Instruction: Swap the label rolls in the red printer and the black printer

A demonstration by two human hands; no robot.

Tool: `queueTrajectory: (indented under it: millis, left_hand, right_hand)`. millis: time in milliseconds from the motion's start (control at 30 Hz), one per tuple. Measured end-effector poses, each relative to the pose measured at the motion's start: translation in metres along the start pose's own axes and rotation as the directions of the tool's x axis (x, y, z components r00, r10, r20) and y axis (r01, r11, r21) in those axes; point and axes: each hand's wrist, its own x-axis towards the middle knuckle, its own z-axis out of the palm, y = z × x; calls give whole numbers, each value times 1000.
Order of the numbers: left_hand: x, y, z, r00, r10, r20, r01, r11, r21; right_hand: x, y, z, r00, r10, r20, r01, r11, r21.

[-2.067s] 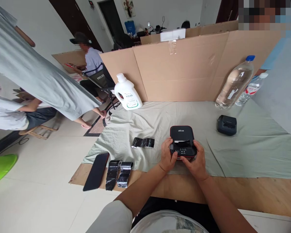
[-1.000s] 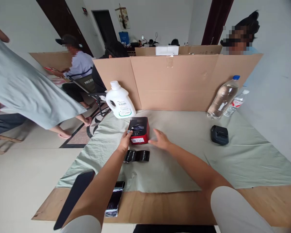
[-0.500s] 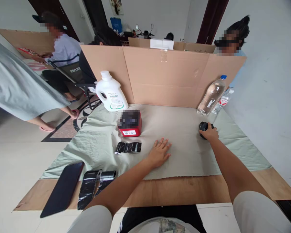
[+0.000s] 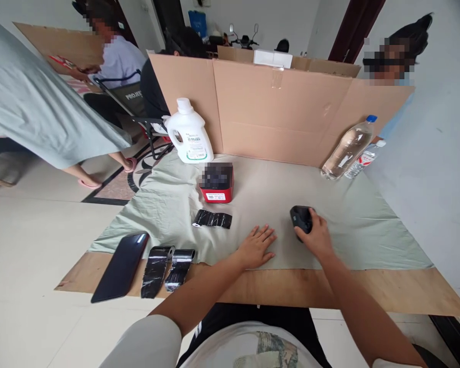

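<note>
My right hand point(image 4: 318, 236) grips a small, boxy black device point(image 4: 300, 217) at the right-middle of the cloth, fingers and thumb around its near right side. I cannot make out what kind of device it is. My left hand point(image 4: 256, 248) lies flat on the cloth with its fingers spread, holding nothing. Left of it lies a partly unrolled roll of shiny black film point(image 4: 213, 220). Behind that roll stands a red box point(image 4: 216, 196) with a white label and a blurred top.
Two more black rolls point(image 4: 157, 271) and a dark phone-like slab point(image 4: 118, 268) lie at the front left. A white jug point(image 4: 193, 138) and clear bottles point(image 4: 348, 148) stand before a cardboard screen point(image 4: 268, 112). People sit or stand beyond the table point(image 4: 283, 283).
My right hand has brought the black device left and nearer to me, toward my left hand. The left hand stays flat on the cloth. The camera view has shifted.
</note>
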Motion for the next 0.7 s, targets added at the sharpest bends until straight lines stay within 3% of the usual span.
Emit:
queueTrajectory:
  millis: [133, 267, 433, 600, 700]
  left_hand:
    - [-4, 0, -3, 988, -72, -136, 59, 993, -99]
    - [-4, -2, -3, 959, -164, -230, 122, 975, -186]
    - [-1, -4, -1, 945, -210, -252, 142, 954, -263]
    - [-2, -3, -3, 950, -216, -226, 147, 946, -288]
    - [-1, -2, -4, 945, -234, -228, 161, 941, -299]
  right_hand:
    - [-31, -53, 28, 996, -57, 74, 62, 996, -68]
    - [-45, -78, 43, 997, -14, 70, 22, 993, -114]
    - [-54, -71, 49, 986, -161, 41, 165, 979, -122]
    - [-72, -48, 48, 933, -359, -2, 358, 931, -64]
    - [-82, -38, 49, 912, -409, -23, 407, 912, -48]
